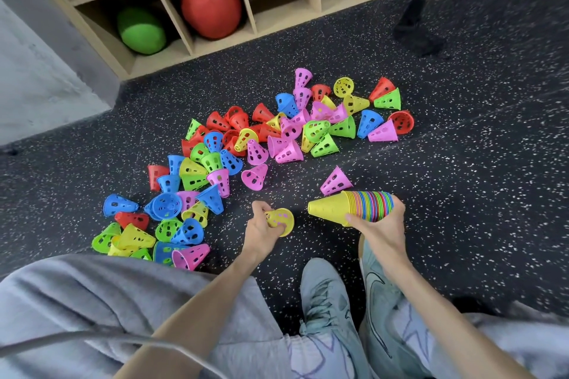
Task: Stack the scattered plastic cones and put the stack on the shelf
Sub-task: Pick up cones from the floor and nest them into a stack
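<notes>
Several small perforated plastic cones (255, 138) in red, blue, green, yellow and pink lie scattered on the dark speckled floor. My right hand (381, 224) grips a sideways stack of cones (351, 208), its yellow tip pointing left and many coloured rims showing. My left hand (261, 228) holds a single yellow cone (281, 221), its wide mouth facing the stack's tip a short gap away. A lone pink cone (335, 181) lies just above the stack. The wooden shelf (277, 15) stands at the top of the view.
The shelf cubbies hold a red ball (211, 6) and green balls (141, 31). A dark cloth (415, 31) lies on the floor at the upper right. A grey concrete block (37, 77) sits at the left. My shoes (326, 301) and knees fill the bottom.
</notes>
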{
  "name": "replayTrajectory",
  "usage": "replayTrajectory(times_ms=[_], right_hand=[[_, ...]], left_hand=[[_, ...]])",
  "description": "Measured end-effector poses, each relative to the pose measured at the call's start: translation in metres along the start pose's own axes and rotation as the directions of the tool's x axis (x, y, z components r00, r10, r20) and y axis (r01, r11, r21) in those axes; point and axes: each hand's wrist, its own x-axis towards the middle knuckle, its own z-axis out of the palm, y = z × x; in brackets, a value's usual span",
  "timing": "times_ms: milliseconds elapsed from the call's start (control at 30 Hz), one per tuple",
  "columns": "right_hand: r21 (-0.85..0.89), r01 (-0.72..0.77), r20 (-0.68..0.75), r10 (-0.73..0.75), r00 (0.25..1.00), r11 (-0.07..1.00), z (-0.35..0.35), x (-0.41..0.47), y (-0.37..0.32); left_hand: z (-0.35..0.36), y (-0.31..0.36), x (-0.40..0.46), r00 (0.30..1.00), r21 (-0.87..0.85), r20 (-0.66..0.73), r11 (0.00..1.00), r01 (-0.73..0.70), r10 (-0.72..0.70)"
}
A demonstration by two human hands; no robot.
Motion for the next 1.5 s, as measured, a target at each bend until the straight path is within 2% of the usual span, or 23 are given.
replayTrajectory(times_ms=[167,233,300,400,467,533,733,967,1067,1233,1367,1500], right_hand=[[-0.004,0.019,0.003,-0.019,1.000,1.000,-0.001,-0.002,-0.002],[-0.015,0.017,-0.010,-0.017,1.000,1.000,0.000,-0.002,-0.003],[-0.016,0.015,-0.033,-0.015,0.999,1.000,0.000,-0.002,-0.005],[-0.002,0.025,-0.064,-0.026,0.998,1.000,-0.002,-0.002,-0.010],[-0.001,0.034,-0.062,-0.034,0.998,0.999,-0.002,-0.003,-0.014],[0.012,0.054,-0.041,-0.053,0.998,0.998,0.000,-0.005,-0.018],[0.098,0.069,0.146,-0.083,0.986,0.993,0.021,-0.012,-0.034],[0.183,-0.014,0.325,-0.047,0.944,0.983,0.041,-0.011,-0.040],[0.102,0.006,0.366,-0.044,0.929,0.995,0.044,-0.006,-0.036],[-0.062,-0.041,0.419,0.063,0.906,0.997,0.035,0.001,-0.029],[-0.143,-0.036,0.457,0.098,0.884,0.989,0.025,0.009,-0.021],[-0.265,-0.015,0.509,0.153,0.847,0.964,0.025,0.012,-0.004]], left_hand=[[-0.004,0.004,-0.006,0.999,-0.127,-0.044,0.992,-0.016,0.010],[-0.004,0.010,-0.011,0.998,-0.246,-0.052,0.969,0.007,-0.020],[-0.004,0.019,-0.017,0.996,-0.394,-0.058,0.918,0.039,-0.067],[-0.006,0.039,-0.028,0.995,-0.609,-0.036,0.792,0.050,-0.090],[-0.007,0.052,-0.038,0.999,-0.684,0.001,0.729,0.037,-0.050],[-0.005,0.062,-0.048,1.000,-0.708,0.019,0.706,0.007,0.009],[0.000,0.075,-0.058,0.988,-0.637,-0.061,0.757,-0.147,0.141],[-0.010,0.083,-0.047,0.976,-0.660,-0.175,0.720,-0.213,0.129],[-0.011,0.079,-0.041,0.973,-0.625,-0.201,0.750,-0.217,0.115],[-0.004,0.072,-0.037,0.958,-0.497,-0.236,0.827,-0.263,0.163],[0.003,0.073,-0.036,0.955,-0.404,-0.190,0.868,-0.288,0.229],[0.014,0.074,-0.029,0.965,-0.320,-0.116,0.911,-0.259,0.234]])
